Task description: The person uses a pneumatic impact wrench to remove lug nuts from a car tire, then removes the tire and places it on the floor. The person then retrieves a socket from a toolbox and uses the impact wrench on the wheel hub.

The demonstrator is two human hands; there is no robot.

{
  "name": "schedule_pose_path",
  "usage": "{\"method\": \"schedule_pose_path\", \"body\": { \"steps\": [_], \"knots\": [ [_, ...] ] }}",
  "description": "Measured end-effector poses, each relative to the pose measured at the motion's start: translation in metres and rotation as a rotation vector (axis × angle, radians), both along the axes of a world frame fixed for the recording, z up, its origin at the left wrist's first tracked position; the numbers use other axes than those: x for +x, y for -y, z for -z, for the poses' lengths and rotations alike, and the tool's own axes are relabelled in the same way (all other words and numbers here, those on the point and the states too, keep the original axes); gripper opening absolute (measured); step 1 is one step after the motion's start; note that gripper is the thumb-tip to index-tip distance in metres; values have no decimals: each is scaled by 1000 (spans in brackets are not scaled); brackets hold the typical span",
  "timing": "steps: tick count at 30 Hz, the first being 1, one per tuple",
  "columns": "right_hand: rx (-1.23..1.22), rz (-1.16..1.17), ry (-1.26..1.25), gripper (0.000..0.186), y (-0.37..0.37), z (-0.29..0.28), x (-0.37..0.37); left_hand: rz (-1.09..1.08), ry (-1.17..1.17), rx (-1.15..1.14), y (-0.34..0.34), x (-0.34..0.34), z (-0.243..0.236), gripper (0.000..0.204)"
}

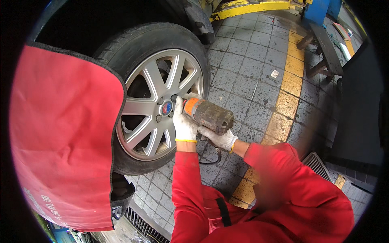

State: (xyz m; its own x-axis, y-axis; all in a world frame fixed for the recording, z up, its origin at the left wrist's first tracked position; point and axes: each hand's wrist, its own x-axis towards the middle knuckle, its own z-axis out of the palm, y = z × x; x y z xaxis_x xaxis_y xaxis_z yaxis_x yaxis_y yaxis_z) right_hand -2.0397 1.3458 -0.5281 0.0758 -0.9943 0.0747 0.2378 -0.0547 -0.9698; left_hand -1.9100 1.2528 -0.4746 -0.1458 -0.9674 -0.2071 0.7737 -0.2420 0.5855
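An orange and dark impact wrench (210,115) points at the hub of a silver alloy wheel (156,77). White knit gloves cover both hands. My left hand (184,124) is closed about the wrench's front end, close to the socket (174,98), which is at one of the wheel's lug bolts. Below the tool's body, my right hand (221,138) grips its handle, mostly hidden by the housing. Several lug bolts ring the round centre cap (167,107). The black tyre (121,48) is on the rim.
A red fender cover (69,133) drapes over the car at left. A dark hose (212,162) hangs below the wrench. Grey floor tiles (243,85) carry a yellow stripe (288,95). A low bench (326,50) and a blue lift post (315,11) stand at far right; floor grates lie nearer.
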Motion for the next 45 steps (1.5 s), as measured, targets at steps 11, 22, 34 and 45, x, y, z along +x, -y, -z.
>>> {"method": "schedule_pose_path", "body": {
  "steps": [11,22,34,45],
  "knots": [
    [296,-138,351,21,4,-11,7,-137,327,94,15,-6,-8,31],
    [370,-163,402,20,2,-12,20,-183,338,69,21,0,-8,32],
    [234,-100,110,31,-17,-24,-19,-260,175,132,24,-26,-25,48],
    [141,-200,-63,40,-31,-28,-46,-267,159,45,-18,-27,-45,56]
  ]
}}
